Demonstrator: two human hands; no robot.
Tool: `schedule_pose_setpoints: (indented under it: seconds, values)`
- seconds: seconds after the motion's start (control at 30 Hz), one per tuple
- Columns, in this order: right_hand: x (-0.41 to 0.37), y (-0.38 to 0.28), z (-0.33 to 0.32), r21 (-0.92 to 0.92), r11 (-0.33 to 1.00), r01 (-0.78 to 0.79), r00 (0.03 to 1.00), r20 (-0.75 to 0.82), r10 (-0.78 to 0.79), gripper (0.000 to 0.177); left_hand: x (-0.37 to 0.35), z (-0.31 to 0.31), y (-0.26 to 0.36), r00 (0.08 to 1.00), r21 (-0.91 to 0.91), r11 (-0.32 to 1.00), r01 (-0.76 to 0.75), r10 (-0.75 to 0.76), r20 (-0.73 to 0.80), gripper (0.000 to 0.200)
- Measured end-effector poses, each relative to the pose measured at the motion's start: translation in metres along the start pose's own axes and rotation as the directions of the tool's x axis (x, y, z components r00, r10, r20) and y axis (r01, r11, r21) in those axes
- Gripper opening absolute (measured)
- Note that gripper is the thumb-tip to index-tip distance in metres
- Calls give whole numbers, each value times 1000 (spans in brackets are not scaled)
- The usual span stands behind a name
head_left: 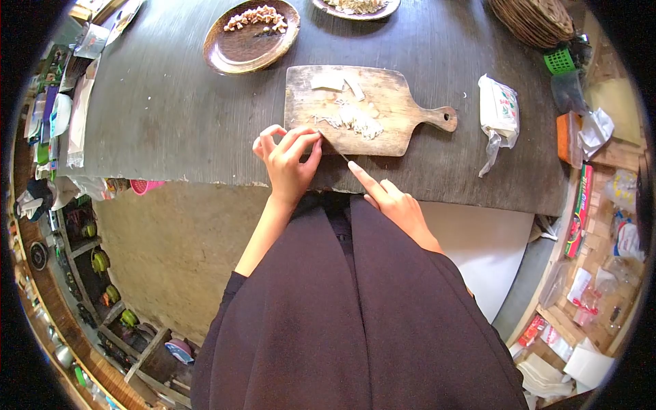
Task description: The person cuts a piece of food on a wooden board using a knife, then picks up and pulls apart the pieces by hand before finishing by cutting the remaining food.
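Note:
My right hand (pixel 393 201) grips a small knife (pixel 335 146), its index finger stretched along the back. The blade points up and left over the near edge of a wooden cutting board (pixel 389 102). By the knife's tip, my left hand (pixel 290 157) has its fingertips pinched together; whatever they hold is hidden. Thin pale shreds (pixel 359 119) lie in a loose heap at the board's middle. Behind them rest a pale flat slab (pixel 328 82) and a narrower pale strip (pixel 354 87). The board's handle points right.
A brown woven plate (pixel 229 56) with diced pieces stands at the back left, near another plate (pixel 372 15) of pale shreds. To the right lies a white plastic packet (pixel 499 113). Stacked woven plates (pixel 533 20) sit at the far right. The dark table's (pixel 171 157) front edge is close to my body.

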State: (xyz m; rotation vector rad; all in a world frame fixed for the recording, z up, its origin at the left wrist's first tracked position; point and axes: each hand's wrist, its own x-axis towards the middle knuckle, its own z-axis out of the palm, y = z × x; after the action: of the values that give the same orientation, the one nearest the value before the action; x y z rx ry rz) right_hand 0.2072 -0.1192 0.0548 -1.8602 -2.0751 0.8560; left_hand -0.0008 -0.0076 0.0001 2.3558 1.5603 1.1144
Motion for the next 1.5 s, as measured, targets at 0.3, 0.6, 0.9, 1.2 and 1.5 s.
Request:
schedule_pose_setpoints:
  seconds: [0.3, 0.6, 0.9, 1.2, 1.5]
  values:
    - [12, -3, 12, -60, 998, 14, 997, -74, -18, 74, -1, 0, -2, 1000, -12, 1000, -7, 7, -9, 14]
    - [-2, -3, 0, -51, 998, -33, 999, -35, 31, 74, 0, 0, 1, 1000, -24, 1000, 9, -9, -17, 13]
    - [-2, -4, 2, -43, 999, -1, 1000, -23, 0, 74, 0, 0, 0, 1000, -18, 1000, 2, -2, -14, 14]
    - [15, -2, 19, -87, 995, 44, 994, -96, -52, 75, -2, 2, -2, 1000, -14, 1000, 3, -3, -13, 14]
    - [3, 3, 8, -91, 996, -10, 995, -103, 1, 75, -1, 0, 0, 1000, -12, 1000, -5, 4, -28, 13]
